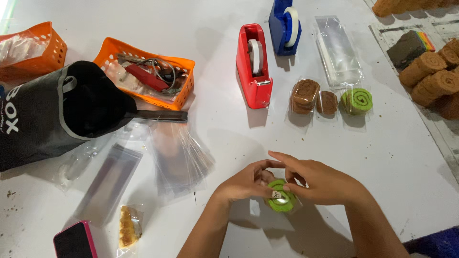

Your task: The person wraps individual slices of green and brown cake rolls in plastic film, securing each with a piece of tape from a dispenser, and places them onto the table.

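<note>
A green swirl roll slice [281, 198] in a clear plastic bag sits low on the white table [215, 124]. My left hand [246, 181] grips its left side. My right hand [320, 180] holds its right side, fingers curled over the top. A small white sticker shows on the wrapped slice between my thumbs.
Behind my hands lie wrapped brown cake slices [305, 94], [327, 102] and a wrapped green roll slice [356, 100]. A red tape dispenser [254, 64], a blue tape dispenser [284, 26], clear bags [179, 160], an orange basket [146, 71], a black bag [57, 112], a phone [74, 240] and unwrapped brown rolls [432, 71] lie around.
</note>
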